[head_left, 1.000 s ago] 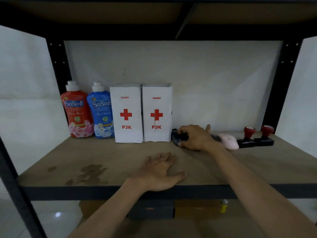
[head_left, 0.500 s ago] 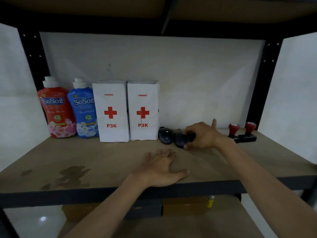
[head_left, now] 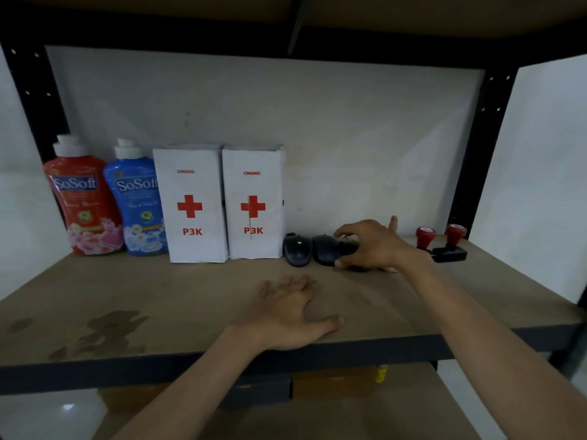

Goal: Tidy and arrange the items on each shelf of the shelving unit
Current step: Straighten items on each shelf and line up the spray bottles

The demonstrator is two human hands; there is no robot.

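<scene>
On the wooden shelf (head_left: 158, 296) a row stands against the back wall: a red SoSoft bottle (head_left: 84, 201), a blue SoSoft bottle (head_left: 139, 201) and two white P3K first-aid boxes (head_left: 190, 204) (head_left: 254, 201). Right of the boxes lies a black mouse (head_left: 297, 252). A second black mouse (head_left: 327, 252) sits beside it, and my right hand (head_left: 371, 246) grips its right side between thumb and fingers. My left hand (head_left: 286, 315) rests flat on the shelf near the front edge, holding nothing.
Two red-handled stamps (head_left: 425, 238) (head_left: 455, 231) on black bases stand at the far right, behind my right wrist. Black uprights frame the shelf at both back corners. A lower shelf (head_left: 349, 414) carries brown boxes (head_left: 333, 382) and a small yellow item.
My right hand first covered one black mouse next to the boxes; now two black mice lie side by side. The pink mouse seen earlier is hidden behind my hand. The view shifted right.
</scene>
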